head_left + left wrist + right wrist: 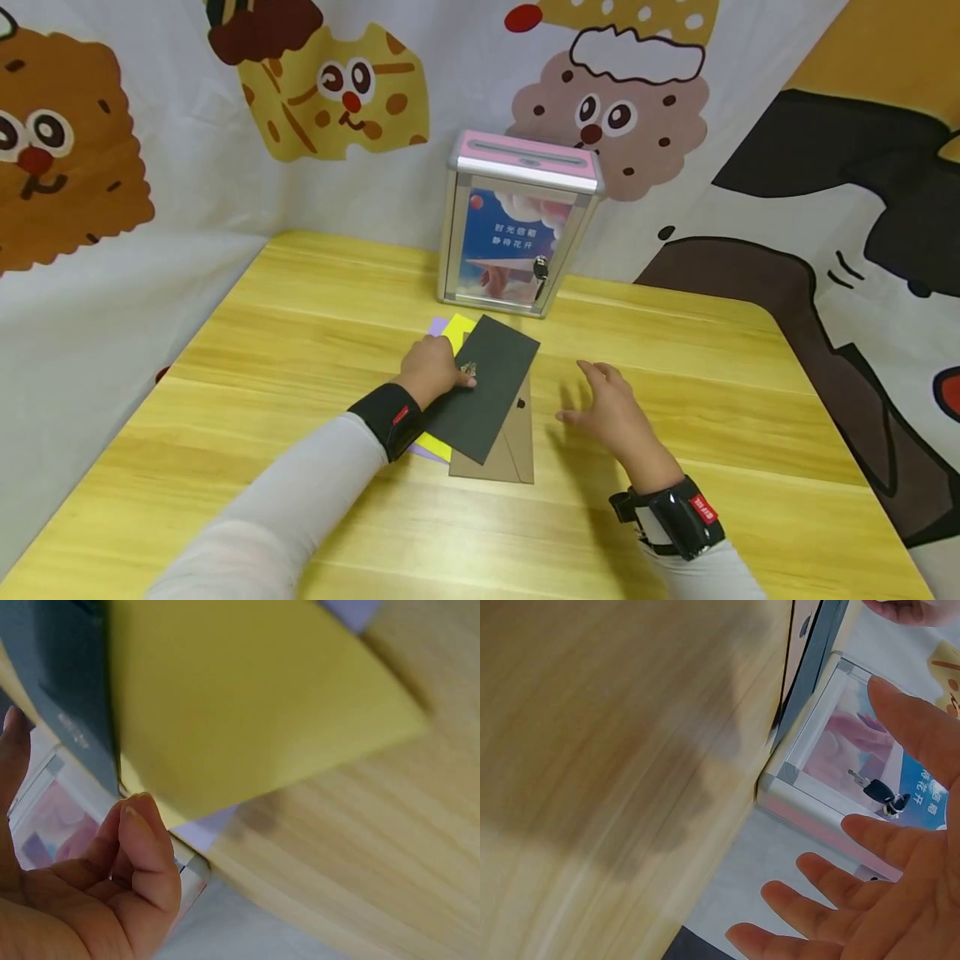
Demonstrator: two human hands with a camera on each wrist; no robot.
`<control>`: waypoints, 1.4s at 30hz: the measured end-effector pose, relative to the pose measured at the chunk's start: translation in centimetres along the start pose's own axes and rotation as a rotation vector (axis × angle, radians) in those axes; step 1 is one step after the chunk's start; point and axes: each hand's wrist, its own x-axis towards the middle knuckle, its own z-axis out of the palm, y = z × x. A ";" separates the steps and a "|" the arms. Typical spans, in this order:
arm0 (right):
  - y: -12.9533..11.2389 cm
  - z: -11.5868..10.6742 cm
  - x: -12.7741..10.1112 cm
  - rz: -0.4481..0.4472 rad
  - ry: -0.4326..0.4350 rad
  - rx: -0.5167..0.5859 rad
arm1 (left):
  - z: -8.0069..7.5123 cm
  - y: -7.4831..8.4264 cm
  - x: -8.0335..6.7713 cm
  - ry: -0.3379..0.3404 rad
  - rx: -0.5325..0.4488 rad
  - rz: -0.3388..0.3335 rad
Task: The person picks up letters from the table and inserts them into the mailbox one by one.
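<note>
A dark green envelope [495, 408] with a small gold emblem is pinched at its left edge by my left hand [431, 367], thumb on top. Beneath it lie a yellow envelope [457, 327], a lilac envelope [438, 326] and a brown envelope [502, 468] with a small dark seal. In the left wrist view the curled fingertips [139, 814] meet the edge of the dark green envelope [64, 682] beside the yellow one [255, 705]. My right hand [611, 412] hovers over the table to the right of the stack, fingers spread and holding nothing.
Behind the envelopes stands a silver-framed letter box [510, 237] with a pink slotted top [525, 156]. A key with a ring [540, 271] hangs from its front lock. A cartoon-printed cloth [465, 75] hangs behind the wooden table [315, 317].
</note>
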 end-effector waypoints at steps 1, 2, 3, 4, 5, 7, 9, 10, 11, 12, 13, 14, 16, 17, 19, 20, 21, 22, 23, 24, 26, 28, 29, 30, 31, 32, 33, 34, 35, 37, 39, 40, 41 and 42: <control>0.1 0.1 0.0 0.002 0.001 0.000 | 0.2 0.0 0.1 0.006 0.010 -0.009; 0.1 0.1 0.0 0.004 0.001 0.000 | 0.3 0.1 0.1 0.008 0.013 -0.018; 0.2 0.2 0.0 0.006 0.001 0.001 | 0.4 0.1 0.1 0.012 0.013 -0.025; 0.2 0.2 0.0 0.007 0.000 0.002 | 0.5 0.1 0.1 0.015 0.013 -0.031; 0.3 0.3 0.0 0.009 0.000 0.001 | 0.6 0.1 0.1 0.016 0.012 -0.036; 0.3 0.3 0.0 0.010 0.002 0.001 | 0.7 0.1 0.1 0.017 0.005 -0.045; 0.3 0.4 0.0 0.012 0.004 0.001 | 0.8 0.2 0.2 0.022 0.009 -0.039; 0.3 0.4 0.0 0.013 0.004 0.001 | 0.9 0.2 0.1 0.022 0.014 -0.035; 0.3 0.4 0.0 0.013 0.006 0.001 | 0.9 0.2 0.1 0.021 0.020 -0.030; 0.3 0.4 0.0 0.014 0.007 0.002 | 0.9 0.3 0.1 0.021 0.029 -0.023; 0.4 0.4 0.0 0.017 0.009 0.003 | 0.9 0.3 0.1 0.018 0.038 -0.018; 0.4 0.4 -0.1 0.019 0.010 0.004 | 0.8 0.3 0.1 0.015 0.049 -0.014; 0.4 0.4 -0.1 0.022 0.013 0.004 | 0.8 0.4 0.1 0.007 0.054 -0.014; 0.4 0.4 -0.1 0.023 0.014 0.004 | 0.8 0.4 0.0 0.004 0.054 -0.016; 0.4 0.4 -0.2 0.025 0.016 0.002 | 0.7 0.3 0.0 -0.005 0.045 -0.017; 0.5 0.4 -0.2 0.026 0.018 0.001 | 0.7 0.2 -0.1 -0.006 0.034 -0.016; 0.5 0.4 -0.2 0.027 0.018 0.000 | 0.7 0.2 -0.1 -0.009 0.026 -0.016; 0.5 0.5 -0.2 0.028 0.019 0.000 | 0.7 0.1 -0.1 -0.013 0.024 -0.014; 0.5 0.5 -0.2 0.030 0.018 0.001 | 0.7 0.1 -0.1 -0.014 0.023 -0.011; 0.6 0.5 -0.2 0.032 0.018 0.002 | 0.7 0.1 -0.1 -0.013 0.018 -0.007; 0.6 0.4 -0.2 0.036 0.016 0.004 | 0.6 0.1 -0.2 -0.007 0.011 0.000; 0.6 0.4 -0.3 0.041 0.014 0.006 | 0.6 0.0 -0.2 -0.004 0.004 0.006; 0.6 0.4 -0.3 0.044 0.014 0.005 | 0.6 0.0 -0.2 -0.004 -0.009 0.004; 0.6 0.5 -0.3 0.045 0.015 0.002 | 0.7 -0.1 -0.1 -0.003 -0.023 0.002; 0.6 0.5 -0.3 0.046 0.014 0.000 | 0.8 -0.3 0.2 -0.011 -0.037 -0.005; 0.6 0.6 -0.3 0.047 0.014 -0.001 | 1.0 -0.6 0.6 -0.015 -0.049 -0.005; 0.6 0.6 -0.3 0.047 0.015 -0.002 | 1.2 -1.0 1.1 -0.022 -0.055 -0.005; 0.5 0.7 -0.2 0.046 0.016 -0.003 | 1.5 -1.5 1.6 -0.026 -0.053 0.003; 0.5 0.7 -0.2 0.047 0.016 -0.003 | 2.4 -2.6 2.7 -0.002 -0.051 0.051; 0.3 0.8 -0.1 0.044 0.018 0.001 | 2.4 -3.4 3.3 -0.021 -0.034 0.095; 0.3 0.9 0.0 0.039 0.020 0.001 | 1.8 -3.9 3.1 -0.032 -0.049 0.133; 0.3 1.0 0.1 0.038 0.020 0.003 | 1.3 -3.9 2.7 -0.043 -0.077 0.142; 0.3 1.1 0.1 0.035 0.019 0.005 | 0.8 -4.0 2.3 -0.050 -0.115 0.152; 0.3 1.2 0.2 0.030 0.019 0.007 | -0.6 -3.3 1.0 -0.080 -0.158 0.122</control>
